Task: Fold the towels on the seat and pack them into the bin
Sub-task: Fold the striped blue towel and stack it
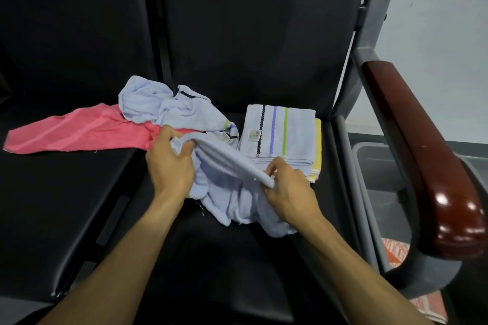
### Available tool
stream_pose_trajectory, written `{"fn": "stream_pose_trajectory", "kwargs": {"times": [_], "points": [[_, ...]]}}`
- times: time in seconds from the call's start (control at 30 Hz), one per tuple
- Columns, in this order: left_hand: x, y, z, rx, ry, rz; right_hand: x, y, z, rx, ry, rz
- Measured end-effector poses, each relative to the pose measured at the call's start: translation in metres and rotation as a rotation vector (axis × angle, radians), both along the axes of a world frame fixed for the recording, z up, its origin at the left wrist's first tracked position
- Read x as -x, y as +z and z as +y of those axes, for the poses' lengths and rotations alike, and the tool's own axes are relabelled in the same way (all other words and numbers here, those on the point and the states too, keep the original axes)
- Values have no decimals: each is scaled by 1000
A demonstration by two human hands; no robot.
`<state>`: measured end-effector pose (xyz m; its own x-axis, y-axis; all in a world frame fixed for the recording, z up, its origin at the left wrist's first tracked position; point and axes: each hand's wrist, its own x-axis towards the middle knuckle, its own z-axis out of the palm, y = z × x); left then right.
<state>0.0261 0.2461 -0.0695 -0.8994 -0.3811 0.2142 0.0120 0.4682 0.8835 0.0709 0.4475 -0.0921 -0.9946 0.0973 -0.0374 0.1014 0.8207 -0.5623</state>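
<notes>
left hand [169, 159] + right hand [286, 188] | gripping blue towel [224, 192] | seat [224, 258]

five towels [232, 187], two hands [169, 163]

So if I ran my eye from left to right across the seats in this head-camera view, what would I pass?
Pink towel → crumpled pale blue towel → folded striped towel lying on a yellow one → wooden armrest. The grey bin sits beyond the seat's right edge, partly behind the armrest, so I leave it unranked.
</notes>
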Motion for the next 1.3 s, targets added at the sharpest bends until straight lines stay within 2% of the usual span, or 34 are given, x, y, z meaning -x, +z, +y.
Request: {"fn": "stream_pose_trajectory", "kwargs": {"times": [0.1, 0.13, 0.23, 0.3, 0.37, 0.47, 0.53, 0.67, 0.77, 0.87, 1.0, 1.07, 1.13, 1.23, 1.3], "points": [[-2, 3, 2, -30, -57, -82, 0, 5, 0, 23, -16, 230], [-2, 3, 3, -35, -75, -91, 1, 5, 1, -5, 56, 200], [-1, 0, 6, -19, -135, -103, -5, -2, -1, -5, 356, -227], [0, -4, 5, 47, -213, -155, -9, -9, -3, 26, 425, -375], [0, -10, 5, 156, -321, -240, -7, -13, -4, -21, 394, -339], [-3, -20, 8, 323, -430, -327, -3, -17, 0, -70, 215, -233], [-4, -19, 10, 347, -452, -350, -2, -16, 3, -95, 135, -204], [-8, -17, 12, 372, -538, -398, -3, -26, 7, -149, 126, -368], [-16, -19, 17, 503, -614, -466, -6, -29, 7, -202, 168, -417], [-19, -22, 20, 616, -609, -455, -2, -29, 8, -211, 227, -360], [-23, -25, 24, 614, -688, -492, 7, -19, 8, 105, 240, -46], [-23, -27, 29, 637, -663, -449, 6, -11, 8, 254, 178, 45], [-19, -24, 31, 568, -548, -344, 5, -6, 9, 318, 93, 57], [-11, -14, 28, 236, -412, -178, 6, -7, 14, 345, 15, -4], [-7, -6, 25, 87, -306, -121, 8, -10, 18, 374, -47, -28]]}}
